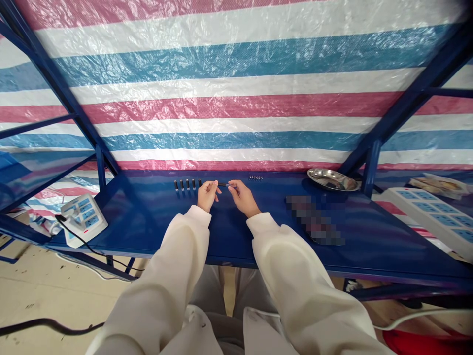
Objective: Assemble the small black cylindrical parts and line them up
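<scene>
Between my two hands lies a thin black cylinder (222, 185), level and a little above the blue table. My left hand (208, 193) pinches its left end between thumb and fingers. At the other end, the fingertips of my right hand (242, 196) close on it. Just left of my hands several short black cylinders (187, 185) with silvery lower ends stand in a row; my left hand is nearest the last of them. Beyond my right hand sits a row of small shiny metal pieces (255, 178), too small to name.
An oval metal dish (332, 180) stands at the back right of the blue table (148, 217). A blurred-out dark object (314, 219) lies to the right. White power strips (84, 219) sit at both sides. Blue frame posts and a striped sheet stand behind.
</scene>
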Demonstrator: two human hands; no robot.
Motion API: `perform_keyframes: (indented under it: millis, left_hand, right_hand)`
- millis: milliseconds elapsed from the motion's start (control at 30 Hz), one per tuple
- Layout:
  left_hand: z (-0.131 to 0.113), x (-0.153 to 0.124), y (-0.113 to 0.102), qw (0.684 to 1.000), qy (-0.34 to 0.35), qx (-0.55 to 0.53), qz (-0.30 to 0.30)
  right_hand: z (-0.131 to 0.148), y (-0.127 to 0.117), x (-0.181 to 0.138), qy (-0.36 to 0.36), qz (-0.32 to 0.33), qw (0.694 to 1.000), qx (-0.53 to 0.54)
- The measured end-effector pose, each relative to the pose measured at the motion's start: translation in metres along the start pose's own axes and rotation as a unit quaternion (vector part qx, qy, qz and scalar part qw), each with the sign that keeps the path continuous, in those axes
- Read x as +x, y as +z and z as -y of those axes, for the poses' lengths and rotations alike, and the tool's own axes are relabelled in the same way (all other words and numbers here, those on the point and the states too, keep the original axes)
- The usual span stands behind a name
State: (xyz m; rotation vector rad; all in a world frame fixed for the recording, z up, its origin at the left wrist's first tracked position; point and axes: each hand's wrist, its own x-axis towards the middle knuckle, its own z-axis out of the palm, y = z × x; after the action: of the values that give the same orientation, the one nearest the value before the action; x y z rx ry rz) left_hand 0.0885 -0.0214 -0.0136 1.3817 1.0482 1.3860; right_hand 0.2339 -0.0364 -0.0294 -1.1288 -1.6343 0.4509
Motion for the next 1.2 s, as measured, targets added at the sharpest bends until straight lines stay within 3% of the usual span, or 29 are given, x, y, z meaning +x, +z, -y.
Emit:
perform_keyframes:
  millis: [267, 400, 533, 667, 800, 1200]
  left_hand:
    - [-0.003, 0.000, -0.001, 0.998, 0.026, -0.004, -0.062]
    - [-0.005, 0.000, -0.001, 0.997, 0.020, -0.007, -0.080]
    - [-0.006, -0.001, 0.000, 0.999, 0.007, -0.001, -0.045]
    - [-0.006, -0.003, 0.002, 0.999, -0.003, -0.008, 0.031]
    - [-0.008, -0.004, 0.003, 0.996, -0.026, -0.025, 0.077]
    - [-0.003, -0.004, 0.000, 0.996, -0.033, -0.005, 0.082]
  right_hand:
    - [0.005, -0.005, -0.002, -0.009, 0.060, 0.990, -0.130]
    - [0.004, -0.008, -0.001, 0.013, 0.007, 0.988, -0.154]
    - [0.008, -0.008, 0.001, 0.003, -0.040, 0.996, -0.078]
    - [0.013, -0.004, 0.001, 0.000, 0.011, 1.000, -0.002]
    - [0.012, -0.001, -0.001, 0.000, 0.061, 0.998, 0.006]
    - [0.008, -0.001, -0.003, -0.011, 0.130, 0.988, -0.080]
